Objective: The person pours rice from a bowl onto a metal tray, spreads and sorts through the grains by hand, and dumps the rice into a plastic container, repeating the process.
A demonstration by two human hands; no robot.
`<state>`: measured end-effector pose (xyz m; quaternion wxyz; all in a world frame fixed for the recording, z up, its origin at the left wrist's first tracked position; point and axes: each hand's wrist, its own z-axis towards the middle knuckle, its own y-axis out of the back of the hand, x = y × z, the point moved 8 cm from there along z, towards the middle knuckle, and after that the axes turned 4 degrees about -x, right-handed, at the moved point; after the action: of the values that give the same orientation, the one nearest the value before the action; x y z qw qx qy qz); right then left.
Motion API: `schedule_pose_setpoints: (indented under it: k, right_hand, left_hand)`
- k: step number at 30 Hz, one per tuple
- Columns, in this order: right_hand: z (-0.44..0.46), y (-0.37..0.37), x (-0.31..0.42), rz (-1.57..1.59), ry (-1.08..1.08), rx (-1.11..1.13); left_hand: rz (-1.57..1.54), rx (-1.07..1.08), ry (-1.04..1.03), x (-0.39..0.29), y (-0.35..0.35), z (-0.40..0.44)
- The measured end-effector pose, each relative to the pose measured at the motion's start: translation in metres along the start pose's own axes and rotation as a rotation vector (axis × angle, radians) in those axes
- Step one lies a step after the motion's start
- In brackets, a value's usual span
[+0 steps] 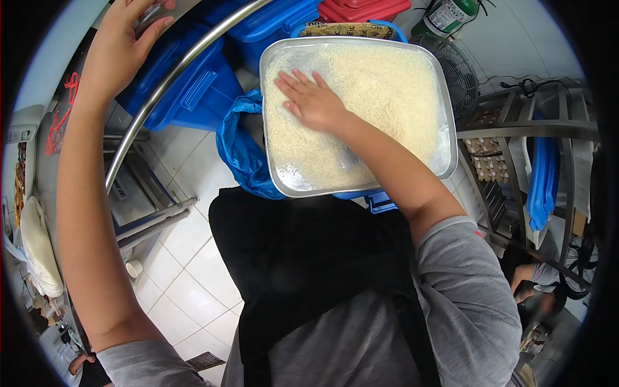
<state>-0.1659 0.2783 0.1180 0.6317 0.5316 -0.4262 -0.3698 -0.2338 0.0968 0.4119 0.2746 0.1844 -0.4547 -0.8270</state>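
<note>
A large rectangular metal tray (450,129) in front of me holds a spread of pale, crumb-like grains (400,97); I cannot tell if they are breadcrumbs or rice. My right hand (313,103) lies flat over the grains at the tray's left side, fingers spread and holding nothing. Patches of bare metal show at the near left corner and along the right edge. Up at the top left, my left hand (129,32) is raised, its fingers curled round a greyish, shiny thing that is mostly hidden and cut off by the frame.
Blue lidded bins (187,90) and a curved metal rail (174,71) stand at the left. A blue plastic bag (242,151) hangs beside the tray. Behind are a red container (364,9), a green cylinder (445,18) and a fan (451,71). Egg trays (487,158) sit on the right rack.
</note>
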Motion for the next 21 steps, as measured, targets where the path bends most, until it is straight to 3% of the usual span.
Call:
schedule_pose_setpoints:
  k: [3,6,8,11,18,21]
  right_hand:
    - [-0.004,0.012,-0.006,0.009,0.045,0.063]
    - [0.004,0.032,-0.071,-0.099,-0.312,-0.017]
    - [0.008,0.018,-0.083,-0.129,-0.337,-0.011]
    - [0.012,0.016,-0.065,-0.156,-0.376,0.039]
    - [0.010,0.008,-0.027,0.074,-0.182,0.013]
    - [-0.007,0.032,-0.085,-0.077,-0.417,-0.088]
  left_hand:
    - [0.015,-0.046,-0.081,-0.006,0.003,0.001]
    - [0.009,-0.056,-0.069,-0.009,0.003,0.000]
    - [-0.049,0.044,0.125,0.002,-0.002,0.001]
    - [-0.083,0.025,0.102,0.002,-0.002,0.001]
    - [-0.018,-0.005,0.011,-0.003,0.002,0.003]
    - [-0.003,-0.024,-0.041,-0.009,0.004,0.004]
